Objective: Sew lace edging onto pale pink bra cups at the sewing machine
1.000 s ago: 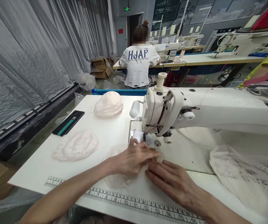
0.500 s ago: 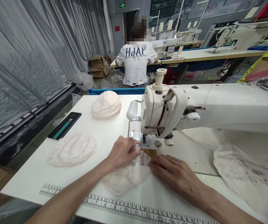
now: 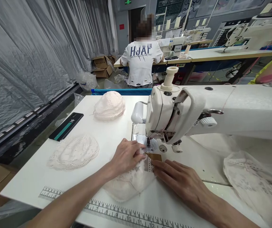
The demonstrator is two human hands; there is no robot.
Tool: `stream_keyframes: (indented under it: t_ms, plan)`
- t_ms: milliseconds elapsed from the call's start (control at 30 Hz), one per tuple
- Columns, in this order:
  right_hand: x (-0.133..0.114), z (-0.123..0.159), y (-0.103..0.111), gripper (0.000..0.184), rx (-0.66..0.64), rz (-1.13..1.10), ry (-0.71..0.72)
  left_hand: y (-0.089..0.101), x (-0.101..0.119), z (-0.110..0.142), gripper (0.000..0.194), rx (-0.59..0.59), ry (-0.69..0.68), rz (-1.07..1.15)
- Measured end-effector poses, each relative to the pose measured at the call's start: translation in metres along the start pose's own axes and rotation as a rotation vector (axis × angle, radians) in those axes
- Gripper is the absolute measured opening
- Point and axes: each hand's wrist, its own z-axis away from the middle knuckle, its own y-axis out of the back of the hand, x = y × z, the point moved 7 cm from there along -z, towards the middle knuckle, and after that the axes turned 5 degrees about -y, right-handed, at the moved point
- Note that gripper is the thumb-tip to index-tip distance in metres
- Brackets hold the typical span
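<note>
A sheer cream lace piece lies on the table just in front of the sewing machine's presser foot. My left hand is closed, thumb and forefinger pinching the top edge of the lace close to the foot. On the right, my right hand has its fingers together on the scalloped lace border; its thumb is hidden beneath. A small brown plate lies on the machine bed between the fingertips and the needle area. The white sewing machine stands directly above and behind both hands.
Left on the table are a flat lace piece, a stack of pale cups and a black phone. More lace lies at right. A printed ruler scale runs along the front edge. A person sits ahead.
The view has shifted slightly, so the machine appears farther right. Both hands stay on the lace near the foot, with the right fingers slightly closer to the left hand.
</note>
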Motion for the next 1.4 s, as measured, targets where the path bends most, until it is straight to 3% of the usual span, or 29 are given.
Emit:
stream_keyframes:
  t_ms: [167,333,400,500,667,967,1233,1400]
  plan:
    - [-0.002,-0.003,0.001,0.026,0.02,0.011,0.002,0.006,0.0,-0.002,0.022,0.072,-0.041,-0.116]
    - [-0.005,-0.004,-0.001,0.026,0.024,0.002,-0.02,0.026,0.022,0.013,0.03,0.311,-0.069,-0.419]
    - [-0.006,-0.003,-0.001,0.025,0.037,0.008,-0.022,0.02,0.038,0.021,0.03,0.265,-0.164,-0.418]
    - [-0.006,-0.004,-0.002,0.024,0.046,0.022,-0.026,0.003,0.05,0.024,0.023,0.077,-0.23,-0.434]
    - [-0.005,-0.011,-0.004,0.029,0.023,0.084,-0.049,0.0,0.031,0.002,0.017,-0.06,-0.22,-0.483]
    - [0.003,-0.019,-0.012,0.032,0.058,0.17,-0.144,0.006,0.015,-0.029,0.016,-0.085,-0.379,-0.343]
    - [0.006,-0.019,-0.013,0.036,0.086,0.178,-0.159,0.008,0.01,-0.033,0.018,-0.002,-0.448,-0.287]
    - [0.004,-0.017,-0.011,0.033,0.097,0.176,-0.144,0.009,0.027,-0.018,0.016,0.069,-0.463,-0.396]
